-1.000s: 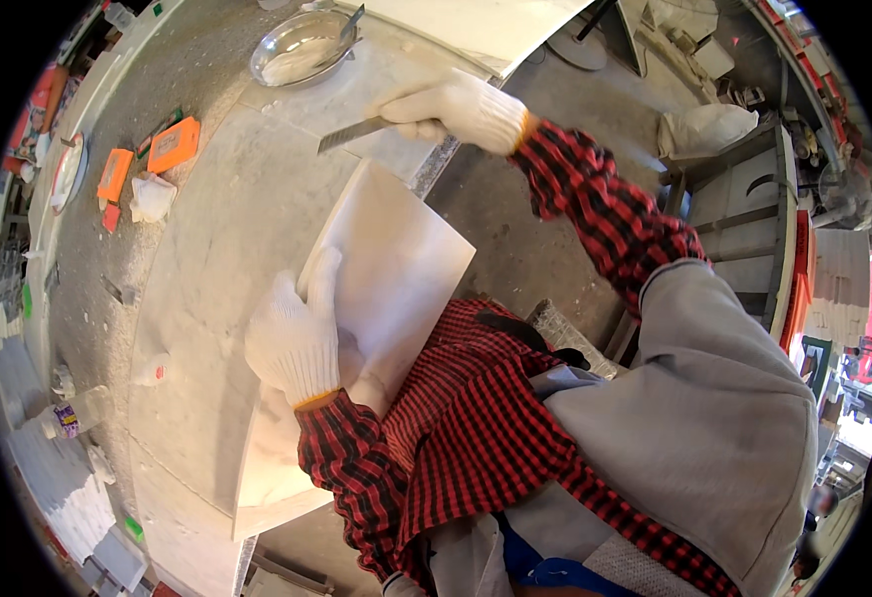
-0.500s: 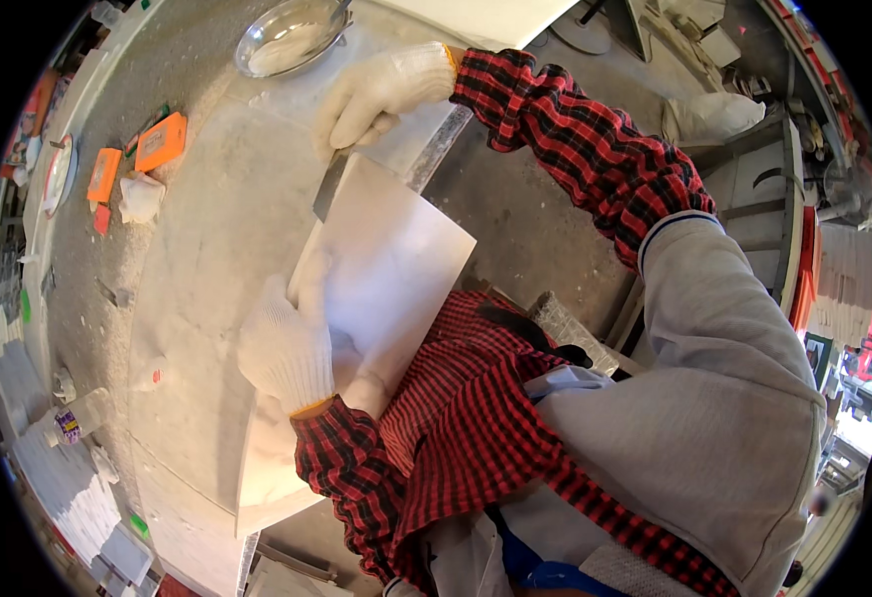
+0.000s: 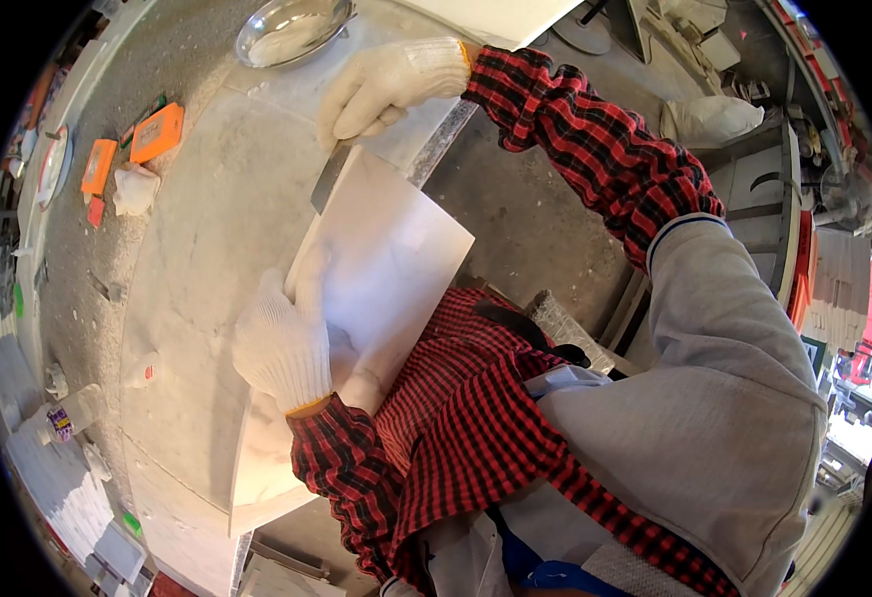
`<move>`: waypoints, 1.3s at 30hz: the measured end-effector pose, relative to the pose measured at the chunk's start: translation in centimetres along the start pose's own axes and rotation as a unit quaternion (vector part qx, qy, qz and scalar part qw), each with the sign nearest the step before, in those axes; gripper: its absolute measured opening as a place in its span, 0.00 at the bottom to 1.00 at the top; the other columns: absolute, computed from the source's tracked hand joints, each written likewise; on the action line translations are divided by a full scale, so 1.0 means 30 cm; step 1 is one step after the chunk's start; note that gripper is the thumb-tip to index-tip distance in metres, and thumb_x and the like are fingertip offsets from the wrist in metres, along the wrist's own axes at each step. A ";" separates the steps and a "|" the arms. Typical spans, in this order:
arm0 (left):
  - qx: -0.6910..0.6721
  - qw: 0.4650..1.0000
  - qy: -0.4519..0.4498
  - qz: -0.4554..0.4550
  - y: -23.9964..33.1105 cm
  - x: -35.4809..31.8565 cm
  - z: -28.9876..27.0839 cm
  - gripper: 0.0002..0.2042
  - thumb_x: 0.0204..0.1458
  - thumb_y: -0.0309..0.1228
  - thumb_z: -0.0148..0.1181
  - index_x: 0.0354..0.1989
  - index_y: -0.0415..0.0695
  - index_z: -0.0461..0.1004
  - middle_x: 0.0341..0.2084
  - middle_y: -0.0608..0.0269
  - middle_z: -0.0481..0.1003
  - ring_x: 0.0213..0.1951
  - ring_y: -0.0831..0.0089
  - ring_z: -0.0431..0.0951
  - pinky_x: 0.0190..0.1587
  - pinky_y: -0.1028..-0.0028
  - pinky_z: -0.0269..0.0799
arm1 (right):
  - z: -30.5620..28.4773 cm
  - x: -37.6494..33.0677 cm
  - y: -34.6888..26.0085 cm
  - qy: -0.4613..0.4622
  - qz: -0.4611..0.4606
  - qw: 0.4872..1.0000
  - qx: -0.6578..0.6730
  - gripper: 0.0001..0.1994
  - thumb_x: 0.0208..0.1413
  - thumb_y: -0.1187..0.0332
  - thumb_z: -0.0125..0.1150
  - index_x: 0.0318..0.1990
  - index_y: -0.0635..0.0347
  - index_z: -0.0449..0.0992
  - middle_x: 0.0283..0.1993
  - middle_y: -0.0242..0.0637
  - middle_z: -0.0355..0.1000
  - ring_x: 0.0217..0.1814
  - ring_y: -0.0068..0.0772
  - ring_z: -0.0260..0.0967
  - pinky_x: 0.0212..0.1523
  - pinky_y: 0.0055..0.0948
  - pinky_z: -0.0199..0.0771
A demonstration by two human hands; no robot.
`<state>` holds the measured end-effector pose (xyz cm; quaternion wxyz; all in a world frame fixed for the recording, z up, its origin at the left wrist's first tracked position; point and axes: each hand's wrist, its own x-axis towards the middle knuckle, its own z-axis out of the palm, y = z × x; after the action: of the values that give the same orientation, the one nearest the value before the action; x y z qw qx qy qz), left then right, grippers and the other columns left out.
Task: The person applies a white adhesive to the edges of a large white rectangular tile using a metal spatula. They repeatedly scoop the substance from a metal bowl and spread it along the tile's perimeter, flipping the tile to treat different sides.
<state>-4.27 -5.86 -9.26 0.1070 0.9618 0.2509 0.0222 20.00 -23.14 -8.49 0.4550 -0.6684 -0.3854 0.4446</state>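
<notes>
A glossy white panel point(image 3: 396, 234) stands tilted on edge at the near side of the workbench, close to my body. My left hand point(image 3: 285, 336), in a white knit glove, is closed on its upper edge, thumb and fingers on either side. Beyond it, my gloved right hand point(image 3: 388, 92) pinches a flat grey scraper blade point(image 3: 330, 181), which lies against the far end of that edge. The right fingers hide the upper part of the scraper.
A metal bowl point(image 3: 294, 32) with pale paste sits at the far edge. On the left are orange boxes point(image 3: 157, 133), a crumpled white cloth point(image 3: 136, 190) and a clear bottle point(image 3: 76, 413). The bench edge point(image 3: 444, 144) drops to the floor at right.
My right hand has shifted very slightly to the right, still holding the scraper at the panel's edge. My left hand keeps its grip; the whole view has drifted a little.
</notes>
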 end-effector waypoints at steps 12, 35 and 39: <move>0.017 1.000 0.004 0.004 0.014 0.006 -0.006 0.31 0.52 0.66 0.53 0.24 0.46 0.77 0.18 0.50 0.75 0.25 0.51 0.77 0.28 0.58 0.69 | 0.007 -0.022 -0.021 0.020 0.021 0.999 -0.044 0.13 0.56 0.66 0.57 0.44 0.62 0.83 0.22 0.25 0.66 0.22 0.13 0.53 0.22 0.20 0.48; 0.014 1.000 -0.012 -0.003 0.010 0.003 -0.010 0.33 0.54 0.67 0.48 0.24 0.43 0.73 0.21 0.49 0.74 0.27 0.50 0.74 0.30 0.59 0.67 | 0.028 -0.034 -0.042 0.031 0.024 0.999 -0.034 0.14 0.56 0.64 0.58 0.44 0.60 0.83 0.20 0.22 0.63 0.22 0.14 0.51 0.22 0.20 0.48; 0.019 1.000 0.008 0.005 0.011 -0.002 -0.016 0.33 0.52 0.67 0.50 0.22 0.44 0.76 0.19 0.51 0.76 0.25 0.53 0.77 0.28 0.59 0.69 | 0.031 -0.051 -0.071 0.070 0.018 0.997 -0.011 0.14 0.60 0.63 0.57 0.47 0.60 0.82 0.22 0.23 0.63 0.23 0.13 0.52 0.23 0.19 0.49</move>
<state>-4.21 -6.07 -8.72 0.0861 0.9647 0.2477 0.0258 18.42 -23.70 -6.27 0.4652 -0.7096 -0.3455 0.4009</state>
